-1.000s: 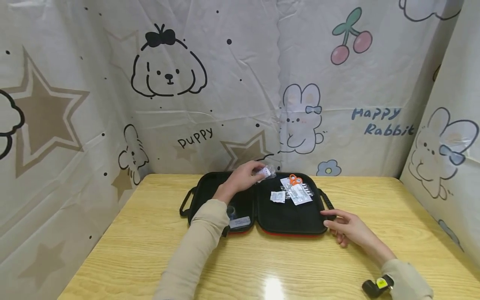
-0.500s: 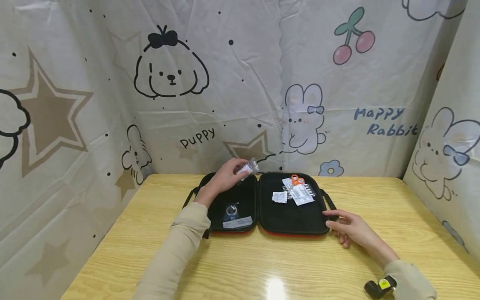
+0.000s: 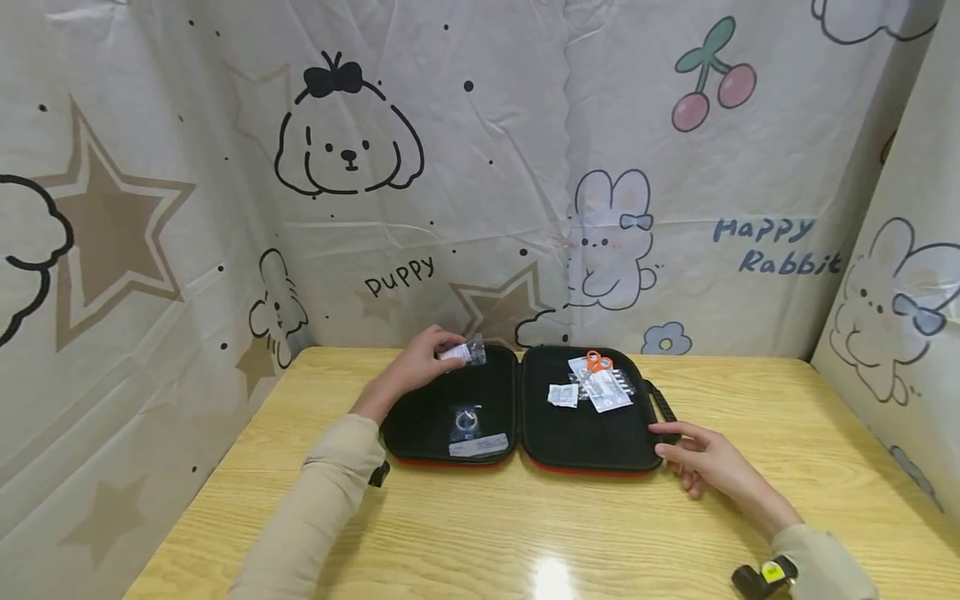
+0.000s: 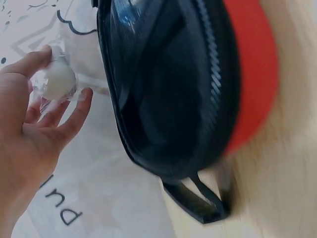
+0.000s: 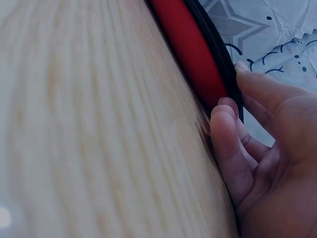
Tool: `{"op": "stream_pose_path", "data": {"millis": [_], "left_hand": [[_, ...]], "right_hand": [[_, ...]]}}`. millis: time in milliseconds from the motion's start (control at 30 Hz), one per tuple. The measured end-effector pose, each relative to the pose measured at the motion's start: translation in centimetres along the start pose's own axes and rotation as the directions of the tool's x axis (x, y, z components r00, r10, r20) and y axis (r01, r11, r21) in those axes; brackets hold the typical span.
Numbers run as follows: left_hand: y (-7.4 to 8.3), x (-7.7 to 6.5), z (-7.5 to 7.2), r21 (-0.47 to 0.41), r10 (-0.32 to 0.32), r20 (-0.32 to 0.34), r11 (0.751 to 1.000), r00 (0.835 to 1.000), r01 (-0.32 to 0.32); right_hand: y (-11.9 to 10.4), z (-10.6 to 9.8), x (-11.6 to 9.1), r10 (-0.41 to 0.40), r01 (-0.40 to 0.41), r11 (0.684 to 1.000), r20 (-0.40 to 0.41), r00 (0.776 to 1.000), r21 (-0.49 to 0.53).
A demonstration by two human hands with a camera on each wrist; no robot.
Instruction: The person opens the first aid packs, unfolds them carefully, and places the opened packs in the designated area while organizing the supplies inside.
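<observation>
My left hand (image 3: 426, 360) holds a small roll in clear plastic, probably a bandage (image 3: 457, 353), above the back of the case's left half. In the left wrist view the white round end of the bandage (image 4: 60, 81) shows between thumb and fingers. The black zip case (image 3: 585, 442), red underneath, lies unfolded on the table. With thumb and curled fingers my right hand (image 3: 708, 460) grips the case's right edge, near its handle. The right wrist view has this hand (image 5: 277, 144) against the zipped rim (image 5: 218, 54).
In the left half lie a clear packet with a ring-shaped roll (image 3: 466, 422) and a long pale packet (image 3: 478, 446). Orange-handled scissors (image 3: 598, 362), a silvery packet (image 3: 609, 392) and a small white sachet (image 3: 562, 395) occupy the right half. A printed curtain (image 3: 480, 183) hangs behind the table (image 3: 570, 533).
My left hand has carried the wrapped bandage leftward, from over the case's middle to its left half, uncovering the packets there. The right hand has stayed at the case's edge.
</observation>
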State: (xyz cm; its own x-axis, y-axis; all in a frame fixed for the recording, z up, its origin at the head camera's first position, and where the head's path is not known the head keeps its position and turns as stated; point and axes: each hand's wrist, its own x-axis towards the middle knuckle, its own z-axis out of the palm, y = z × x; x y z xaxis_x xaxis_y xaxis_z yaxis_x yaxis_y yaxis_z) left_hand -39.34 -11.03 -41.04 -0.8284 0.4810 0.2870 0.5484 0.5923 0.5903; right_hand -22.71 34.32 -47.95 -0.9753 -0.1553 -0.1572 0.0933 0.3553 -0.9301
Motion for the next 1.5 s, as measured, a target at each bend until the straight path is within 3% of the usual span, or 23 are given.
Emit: {"op": "stream_pose_path", "data": {"millis": [400,633,800,1067,1167,1300,1367,1500], "left_hand": [[-1.5,-2.4,-2.7,0.085,-0.024,0.061,0.996,0.998,0.018],[-2.3,-3.6,-3.7,0.188,-0.083,0.095,0.98,0.992,0.064],[-2.6,-3.7,-3.7,0.248,-0.134,0.161,0.964,0.978,0.091],[-2.8,-3.7,-2.9,0.255,-0.165,0.255,0.962,0.953,0.099],[-2.5,-3.7,-2.5,0.341,-0.185,0.238,0.935,0.953,0.096],[-2.2,-3.4,-1.8,0.51,-0.176,0.217,0.859,0.96,0.042],[-2.0,-3.2,-1.5,0.548,-0.164,0.217,0.836,0.962,0.019],[-1.4,-2.7,-1.0,0.535,-0.17,0.222,0.845,0.96,0.026]], "right_hand": [[0.1,-0.3,-0.2,0.002,-0.002,1.0,-0.006,1.0,-0.002],[0.1,-0.4,-0.2,0.001,-0.001,1.0,0.0,1.0,-0.005],[0.0,-0.3,-0.2,-0.001,0.001,1.0,0.003,1.0,0.0],[0.2,-0.2,0.0,0.001,-0.001,1.0,0.003,1.0,0.006],[0.2,-0.1,0.0,-0.001,0.001,1.0,0.001,1.0,0.007],[0.1,0.0,0.1,-0.005,0.005,1.0,0.005,1.0,0.01],[0.1,0.0,0.0,-0.004,0.003,1.0,0.006,1.0,0.011],[0.0,-0.1,0.0,0.0,0.0,1.0,0.009,1.0,0.008]]}}
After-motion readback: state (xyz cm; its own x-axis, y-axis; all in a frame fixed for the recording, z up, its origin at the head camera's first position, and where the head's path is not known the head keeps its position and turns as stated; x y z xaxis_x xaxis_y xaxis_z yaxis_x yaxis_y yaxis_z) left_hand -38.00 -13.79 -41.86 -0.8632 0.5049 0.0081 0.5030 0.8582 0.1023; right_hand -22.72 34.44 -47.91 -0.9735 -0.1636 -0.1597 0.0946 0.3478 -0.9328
